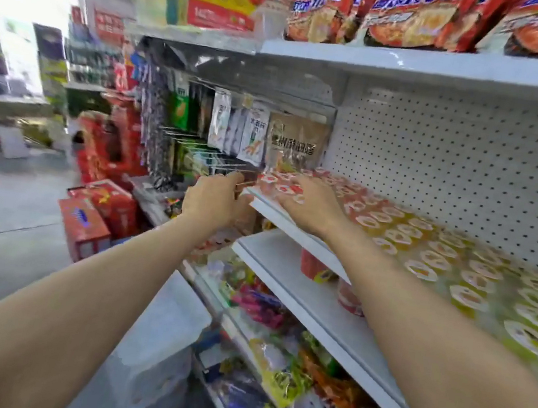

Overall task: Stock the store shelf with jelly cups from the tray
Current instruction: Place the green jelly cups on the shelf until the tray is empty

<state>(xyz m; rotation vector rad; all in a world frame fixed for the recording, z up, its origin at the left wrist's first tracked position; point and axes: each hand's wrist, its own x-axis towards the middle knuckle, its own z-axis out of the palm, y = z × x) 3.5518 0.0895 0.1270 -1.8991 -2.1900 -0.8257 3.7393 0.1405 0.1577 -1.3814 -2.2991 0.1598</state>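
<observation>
Currently the jelly cups cover the store shelf in tight rows, sealed lids up. The block runs lengthwise along the shelf, from the near right end toward the far left corner. Yellow-green cups fill the nearer stretch; red-lidded ones sit at the far end.

Right hand lies palm down on the red-lidded cups at that far corner, fingers fairly straight and spread, pressing or nudging rather than gripping. Grip there: wide, nothing enclosed. The cups lie directly under and beyond its fingertips, so this hand is the nearer one to them.

Left hand is at the shelf's left end, just beside the corner, fingers curled. Blur hides whether it holds the shelf edge, a cup, or nothing; grip state cannot be told.

Judgement: the rows look nearly full, and the step in hand appears to be squaring up the last cups against the left end. Any next push would run along the shelf's long axis toward that corner.

No tray identifiable with certainty in this view. Shelf above carries red noodle packs. Lower shelf holds a few red tubs; mixed candy bags lie below.
</observation>
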